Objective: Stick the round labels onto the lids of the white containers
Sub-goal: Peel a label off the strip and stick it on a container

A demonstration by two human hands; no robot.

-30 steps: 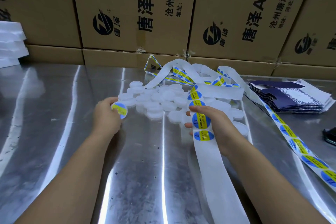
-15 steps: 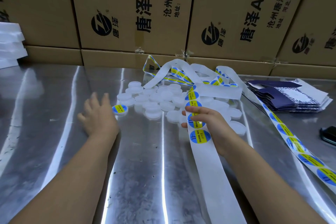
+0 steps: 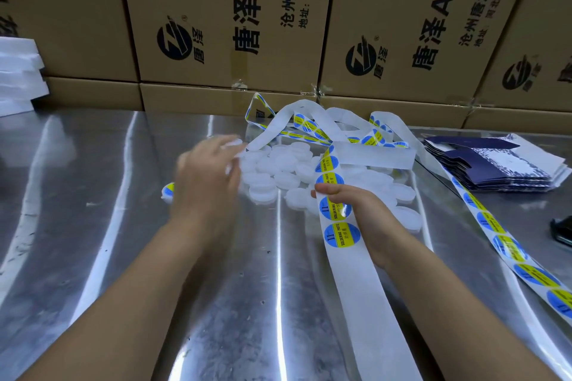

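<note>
Blurred left hand (image 3: 206, 178) half-hides a labelled container (image 3: 168, 190), its fingers unreadable; right hand (image 3: 360, 206) fingers (image 3: 328, 188) pinch the label strip (image 3: 339, 233).

Left hand (image 3: 204, 182) motion-blurred, labelled container (image 3: 168, 192) half hidden behind it

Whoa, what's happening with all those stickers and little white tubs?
A person is sticking round blue-and-yellow labels onto small white containers. The right hand pinches the label strip, with its thumb on top of the strip. The left hand is blurred at the edge of the pile of white containers on the metal table; whether it holds one is unclear. One labelled container sits apart, left of the pile, partly behind that hand.
</note>
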